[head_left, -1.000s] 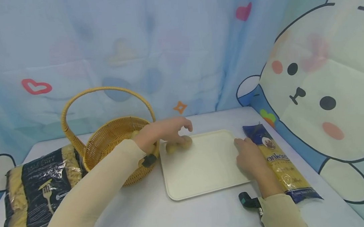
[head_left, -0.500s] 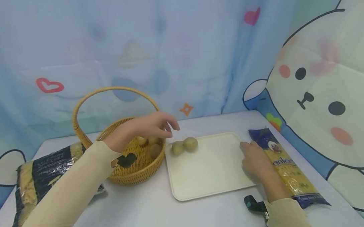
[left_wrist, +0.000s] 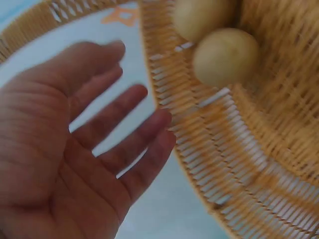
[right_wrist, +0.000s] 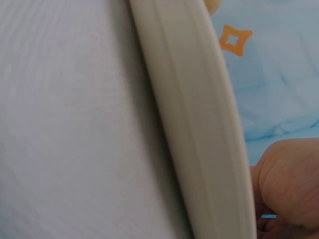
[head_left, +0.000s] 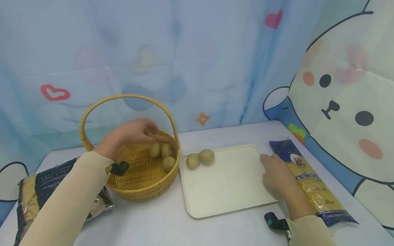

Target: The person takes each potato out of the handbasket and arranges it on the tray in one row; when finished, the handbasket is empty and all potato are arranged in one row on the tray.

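Observation:
My left hand (head_left: 131, 134) is over the back of the wicker basket (head_left: 147, 191), below its arched handle, with nothing in its grasp. In the left wrist view its fingers (left_wrist: 122, 112) are spread and loosely bent beside the basket's rim, and two potatoes (left_wrist: 227, 57) show inside. Three potatoes (head_left: 168, 164) lie in the right part of the basket. Two more potatoes (head_left: 199, 159) sit side by side at the back left corner of the cream tray (head_left: 228, 187). My right hand (head_left: 278, 172) holds the tray's right edge; its fingers are partly hidden in the right wrist view.
A black and yellow pasta bag (head_left: 30, 201) lies left of the basket, partly behind the left sleeve. At the tray's right is a blue and yellow pasta packet (head_left: 311, 180). A printed curtain (head_left: 214, 64) hangs behind the white table (head_left: 148, 229).
My left hand has let go of a potato on the tray and moved left over the basket. The right hand stays at the tray's edge. The head view has shifted slightly.

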`<state>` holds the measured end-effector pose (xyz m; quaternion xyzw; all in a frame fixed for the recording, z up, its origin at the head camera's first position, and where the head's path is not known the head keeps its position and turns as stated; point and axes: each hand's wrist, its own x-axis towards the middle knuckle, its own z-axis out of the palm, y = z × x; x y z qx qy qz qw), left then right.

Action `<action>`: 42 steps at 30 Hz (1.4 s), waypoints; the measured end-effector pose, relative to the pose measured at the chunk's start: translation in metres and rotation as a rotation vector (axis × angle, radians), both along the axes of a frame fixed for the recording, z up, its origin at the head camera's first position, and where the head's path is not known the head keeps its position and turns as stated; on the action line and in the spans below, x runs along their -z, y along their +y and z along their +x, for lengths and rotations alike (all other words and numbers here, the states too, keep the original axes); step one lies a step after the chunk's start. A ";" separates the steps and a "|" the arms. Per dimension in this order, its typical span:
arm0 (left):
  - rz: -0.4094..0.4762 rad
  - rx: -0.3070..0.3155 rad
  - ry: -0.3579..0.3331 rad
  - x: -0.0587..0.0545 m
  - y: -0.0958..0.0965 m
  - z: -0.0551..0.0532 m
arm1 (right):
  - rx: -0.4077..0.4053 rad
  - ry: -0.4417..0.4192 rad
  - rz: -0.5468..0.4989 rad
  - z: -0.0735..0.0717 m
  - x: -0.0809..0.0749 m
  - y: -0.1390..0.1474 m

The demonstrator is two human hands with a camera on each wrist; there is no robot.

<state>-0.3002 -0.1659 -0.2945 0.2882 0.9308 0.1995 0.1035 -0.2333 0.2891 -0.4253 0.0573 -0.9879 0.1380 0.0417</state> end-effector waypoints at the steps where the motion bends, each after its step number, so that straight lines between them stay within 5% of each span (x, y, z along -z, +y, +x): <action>1: -0.009 -0.022 -0.001 0.002 -0.003 -0.001 | 0.002 -0.004 0.000 0.000 0.000 0.000; 12: -0.005 -0.173 -0.107 0.026 -0.009 -0.008 | -0.011 -0.001 0.001 0.001 -0.003 0.000; 26: -0.106 -0.133 -0.131 0.045 0.009 -0.014 | -0.001 -0.008 0.009 0.001 -0.001 0.001; 31: -0.139 -0.112 -0.076 0.045 0.007 -0.013 | -0.001 -0.006 -0.004 -0.001 -0.002 0.000; 42: -0.144 -0.109 -0.121 0.040 0.003 -0.007 | -0.006 -0.027 0.006 -0.003 0.000 0.003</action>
